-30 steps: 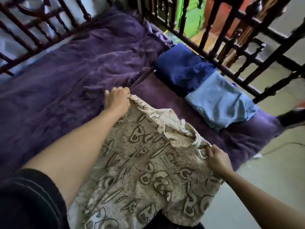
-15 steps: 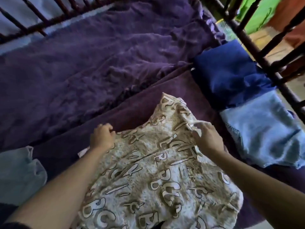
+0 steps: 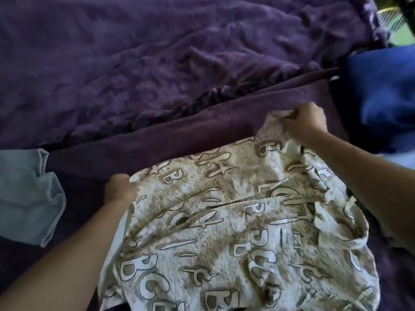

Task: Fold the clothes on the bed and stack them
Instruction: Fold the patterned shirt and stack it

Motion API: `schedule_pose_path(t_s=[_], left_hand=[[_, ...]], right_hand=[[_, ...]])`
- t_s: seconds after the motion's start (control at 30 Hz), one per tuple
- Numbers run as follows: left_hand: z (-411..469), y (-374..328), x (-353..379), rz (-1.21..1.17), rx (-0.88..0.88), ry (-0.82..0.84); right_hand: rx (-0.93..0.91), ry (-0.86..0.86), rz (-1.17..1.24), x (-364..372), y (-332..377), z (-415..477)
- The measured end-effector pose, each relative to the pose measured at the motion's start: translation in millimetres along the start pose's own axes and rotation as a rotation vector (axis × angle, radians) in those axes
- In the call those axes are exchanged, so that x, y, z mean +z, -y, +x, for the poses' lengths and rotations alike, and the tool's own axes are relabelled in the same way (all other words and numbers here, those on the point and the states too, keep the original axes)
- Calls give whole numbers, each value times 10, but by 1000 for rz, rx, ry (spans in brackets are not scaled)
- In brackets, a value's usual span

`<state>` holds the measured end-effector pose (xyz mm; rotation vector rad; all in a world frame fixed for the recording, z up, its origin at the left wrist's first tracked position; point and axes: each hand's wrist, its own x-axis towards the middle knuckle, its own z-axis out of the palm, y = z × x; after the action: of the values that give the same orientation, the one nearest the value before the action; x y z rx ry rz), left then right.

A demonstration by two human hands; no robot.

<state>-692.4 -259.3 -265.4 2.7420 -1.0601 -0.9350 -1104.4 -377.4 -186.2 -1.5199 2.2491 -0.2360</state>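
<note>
- Beneath the letter-print shirt (image 3: 224, 243), the bed (image 3: 202, 140) took up the most room. Its crumpled purple blanket (image 3: 157, 63) filled everything beyond the shirt's far edge. That stretch looked like the free space for laying out folds.
- The letter-print shirt lay spread and wrinkled on the near part of the bed, its near hem running out of view. It looked light, soft and limp. It would probably sag and bunch unless it was taken at two corners or along a seam and drawn taut.
- Left of the shirt, and apart from it, a pale blue garment (image 3: 24, 194) lay rumpled, seemingly not yet folded.
- Right of the shirt and farther off, a dark blue cloth (image 3: 381, 97) sat at the picture's edge. A paler blue piece (image 3: 402, 160) lay just nearer. Too little of either showed to tell how they were folded.
- At the shirt's far right corner, the grip of the right hand (image 3: 307, 122) was clenched on a bunched tuft of fabric.
- At the shirt's far left corner, the grip of the left hand (image 3: 120, 189) curled round the edge, with the fingertips hidden under the cloth.
</note>
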Motion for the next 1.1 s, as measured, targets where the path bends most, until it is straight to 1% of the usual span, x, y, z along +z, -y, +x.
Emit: schedule_pose_path(t_s=[0.03, 0.07, 0.1, 0.13, 0.17, 0.23, 0.27, 0.3, 0.33, 0.37, 0.4, 0.43, 0.47, 0.53, 0.57, 0.6, 0.63, 0.7, 0.77, 0.8, 0.83, 0.87, 0.9, 0.97, 1.0, 1.03, 1.1], left_hand=[[-3, -44, -47, -41, 15, -74], [15, -79, -96, -78, 34, -159], [35, -121, -152, -106, 48, -236], [68, -155, -198, -125, 73, -298], [108, -181, -233, -133, 84, -340], [200, -183, -278, -125, 115, -369], [252, -161, -282, -104, 129, -366], [290, -125, -283, -76, 140, -358], [330, -77, -281, -49, 157, -358], [351, -42, -288, -30, 181, -370], [371, -19, -306, -25, 199, -385], [384, -26, -333, -41, 198, -395], [415, -45, -368, -71, 191, -403], [512, -124, -436, -144, 186, -394], [571, -166, -460, -178, 188, -376], [631, -222, -481, -236, 189, -355], [712, -276, -502, -343, 182, -345], [892, -388, -559, -660, 108, -310], [1042, -455, -611, -934, 14, -170], [1105, -448, -598, -978, -12, -82], [1141, -422, -563, -961, -16, -27], [1113, -375, -537, -895, -8, -31], [1060, -304, -515, -794, 26, -99], [890, -111, -503, -578, 110, -266], [766, 12, -471, -494, 128, -300], [652, 144, -408, -437, 127, -285], [376, 382, -215, -356, 58, -127]], right_hand=[[-88, -131, 122, -38, 21, -13], [-166, -224, 231, -61, 35, -17], [-216, -275, 285, -41, 24, 7], [-230, -284, 259, -4, 1, 37], [-202, -268, 170, 42, -18, 67], [-99, -214, -48, 149, -3, 54], [-110, -208, -113, 207, 42, -3], [-197, -230, -151, 280, 109, -77], [-340, -252, -177, 380, 184, -165], [-481, -250, -198, 495, 254, -263], [-568, -210, -214, 601, 326, -353], [-569, -134, -226, 707, 378, -379], [-484, -39, -237, 795, 423, -356], [-215, 153, -318, 897, 461, -216], [-119, 188, -349, 904, 474, -148], [-68, 174, -329, 888, 483, -101], [-53, 127, -265, 878, 479, -59], [-84, 10, -114, 872, 477, 2], [-134, -37, -44, 900, 488, 22], [-156, -20, -39, 930, 493, 10], [-181, 18, -53, 973, 491, -21], [-207, 65, -81, 1017, 486, -87], [-245, 92, -115, 1059, 493, -199], [-393, 56, -160, 1125, 530, -507], [-476, 37, -182, 1168, 550, -688], [-542, 56, -209, 1238, 552, -869], [-624, 194, -270, 1431, 535, -1204]])
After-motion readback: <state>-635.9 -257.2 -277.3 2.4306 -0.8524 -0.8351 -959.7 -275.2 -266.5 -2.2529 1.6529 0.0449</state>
